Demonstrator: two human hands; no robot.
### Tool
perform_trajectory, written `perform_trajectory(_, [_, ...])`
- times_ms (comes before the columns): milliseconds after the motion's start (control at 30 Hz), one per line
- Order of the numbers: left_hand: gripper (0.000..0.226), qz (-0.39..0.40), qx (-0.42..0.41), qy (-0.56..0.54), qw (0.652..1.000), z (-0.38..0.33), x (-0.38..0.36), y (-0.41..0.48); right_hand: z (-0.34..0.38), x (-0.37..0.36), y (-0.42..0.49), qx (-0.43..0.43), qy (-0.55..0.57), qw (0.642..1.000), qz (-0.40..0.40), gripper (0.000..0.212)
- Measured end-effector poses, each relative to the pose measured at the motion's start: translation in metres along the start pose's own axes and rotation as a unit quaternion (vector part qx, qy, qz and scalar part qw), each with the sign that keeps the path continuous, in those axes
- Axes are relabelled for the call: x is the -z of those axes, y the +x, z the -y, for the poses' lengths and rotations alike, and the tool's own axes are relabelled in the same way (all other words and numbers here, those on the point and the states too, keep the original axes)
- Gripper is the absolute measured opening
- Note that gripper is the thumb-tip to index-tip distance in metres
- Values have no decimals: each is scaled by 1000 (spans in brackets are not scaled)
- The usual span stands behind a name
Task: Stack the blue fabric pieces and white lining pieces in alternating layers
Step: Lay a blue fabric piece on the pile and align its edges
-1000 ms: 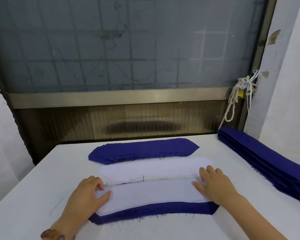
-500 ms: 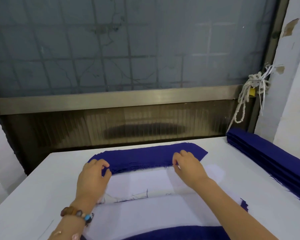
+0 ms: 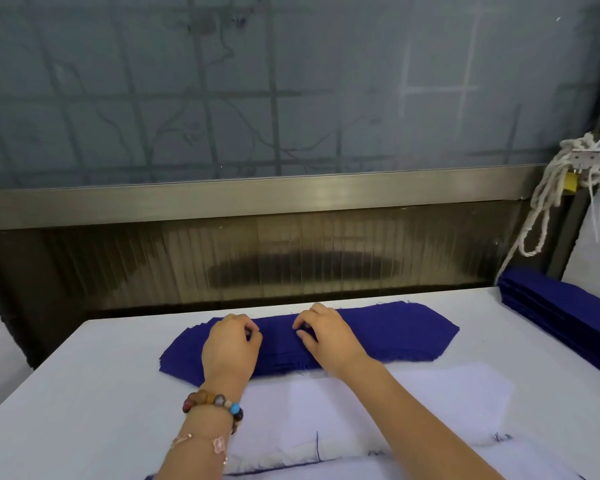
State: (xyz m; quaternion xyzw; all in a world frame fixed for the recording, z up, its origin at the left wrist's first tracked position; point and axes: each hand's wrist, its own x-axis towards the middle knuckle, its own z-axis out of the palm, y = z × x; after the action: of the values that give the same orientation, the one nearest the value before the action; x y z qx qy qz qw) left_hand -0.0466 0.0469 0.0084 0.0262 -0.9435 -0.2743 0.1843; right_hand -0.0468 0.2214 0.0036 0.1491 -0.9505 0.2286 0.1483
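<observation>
A pile of dark blue fabric pieces lies across the far middle of the white table. My left hand and my right hand sit close together on the pile's left half, with curled fingertips pinching the top blue piece. Just in front of it lies the pile of white lining pieces. Nearer to me, under my forearms, is the alternating stack with a white piece on top and loose blue threads at its edge.
A second, longer pile of blue fabric runs along the table's right edge. A knotted white rope hangs at the right by the window frame. A frosted window and a metal sill close off the far side.
Both hands left the near stack, reached past the white lining to the blue pile, then moved together toward its middle-left. The view has tilted forward.
</observation>
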Motion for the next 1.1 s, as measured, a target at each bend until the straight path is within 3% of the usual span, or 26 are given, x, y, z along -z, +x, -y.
perform_trajectory(233, [6, -49, 18, -27, 998, 5, -11, 0, -1, -17, 10, -46, -9, 998, -39, 16])
perform_trajectory(500, [13, -22, -36, -22, 999, 16, -11, -5, -11, -25, 6, -59, 29, 995, -70, 14])
perform_trajectory(733, [27, -4, -33, 31, 999, 13, -10, -5, -14, -25, 5, -55, 42, 996, -58, 19])
perform_trajectory(833, [42, -1, 19, 100, 995, 14, -10, -4, -15, -24, 4, -38, 33, 997, -53, 23])
perform_trajectory(967, [63, -10, 169, 125, 978, 21, -5, -2, -15, -22, 3, -35, 31, 998, -44, 29])
perform_trajectory(1100, [59, -60, 199, 98, 973, 22, 3, 0, -15, -22, 4, -40, 37, 998, -40, 29])
